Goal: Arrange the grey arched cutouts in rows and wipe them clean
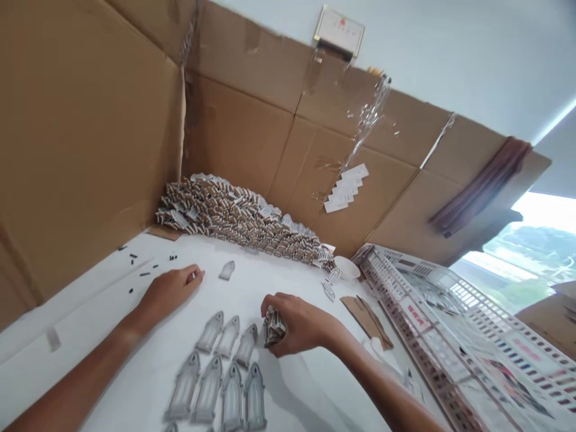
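My right hand [299, 324] grips a stack of small window-shaped pieces [274, 329] just above the white table, its thumb and fingers wrapped around them. Beside it, several grey arched window-shaped pieces [210, 387] lie in rows on the table. One more arched piece [227, 270] lies alone between my hands, farther back. To the left, my left hand [173, 293] rests at the table with its fingers curled closed; what they hold, if anything, is hidden. Small black bits [144, 274] are scattered left of that hand.
A long heaped stack of similar pieces [243, 219] lines the cardboard wall [252, 132] at the back. A white bowl [346, 268] sits at its right end, near a cardboard scrap [366, 322]. A slotted plastic crate [407, 306] stands at the right.
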`<state>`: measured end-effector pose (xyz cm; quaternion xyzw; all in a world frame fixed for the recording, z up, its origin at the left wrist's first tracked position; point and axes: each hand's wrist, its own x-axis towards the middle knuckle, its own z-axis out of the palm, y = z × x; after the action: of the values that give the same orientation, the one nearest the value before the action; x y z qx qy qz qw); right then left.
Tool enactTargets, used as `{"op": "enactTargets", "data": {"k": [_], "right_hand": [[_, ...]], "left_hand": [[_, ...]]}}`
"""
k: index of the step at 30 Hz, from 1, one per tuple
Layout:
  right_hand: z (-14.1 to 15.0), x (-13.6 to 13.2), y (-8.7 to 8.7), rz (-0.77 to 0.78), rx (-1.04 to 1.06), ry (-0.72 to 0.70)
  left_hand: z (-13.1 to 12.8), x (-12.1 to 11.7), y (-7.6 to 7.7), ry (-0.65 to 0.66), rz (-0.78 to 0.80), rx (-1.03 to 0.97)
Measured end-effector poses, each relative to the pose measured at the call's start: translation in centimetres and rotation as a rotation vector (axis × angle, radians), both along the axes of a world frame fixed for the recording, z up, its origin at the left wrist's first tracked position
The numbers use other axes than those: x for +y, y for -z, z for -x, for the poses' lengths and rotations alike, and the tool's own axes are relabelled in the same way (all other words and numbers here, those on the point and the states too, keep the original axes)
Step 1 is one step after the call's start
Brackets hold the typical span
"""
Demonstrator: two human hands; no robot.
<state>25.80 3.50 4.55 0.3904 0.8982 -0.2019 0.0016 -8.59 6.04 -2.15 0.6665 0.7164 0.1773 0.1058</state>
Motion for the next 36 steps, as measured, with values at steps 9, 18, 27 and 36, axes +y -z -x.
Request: {"op": "enactTargets", "data": {"k": [9, 18, 27, 36], "right_hand": [[-3.6, 12.3, -11.1, -0.282, 0.148, 0.179], [5.2, 25.9, -15.5, -0.326, 0.333, 0.186], [5.7, 30.3, -11.5, -0.209, 0.316, 0.148], [1.7, 30.0, -9.1, -0.190, 0.342, 0.179]], "left_hand": [[-0.1, 0.2, 0.3, 0.010, 0.011, 0.025], [0.2, 1.5, 2.6, -0.019, 0.045, 0.100], [-0.5, 1.1, 2.3, -0.029, 0.080, 0.160], [0.0, 1.5, 3.2, -0.021, 0.034, 0.182]]}}
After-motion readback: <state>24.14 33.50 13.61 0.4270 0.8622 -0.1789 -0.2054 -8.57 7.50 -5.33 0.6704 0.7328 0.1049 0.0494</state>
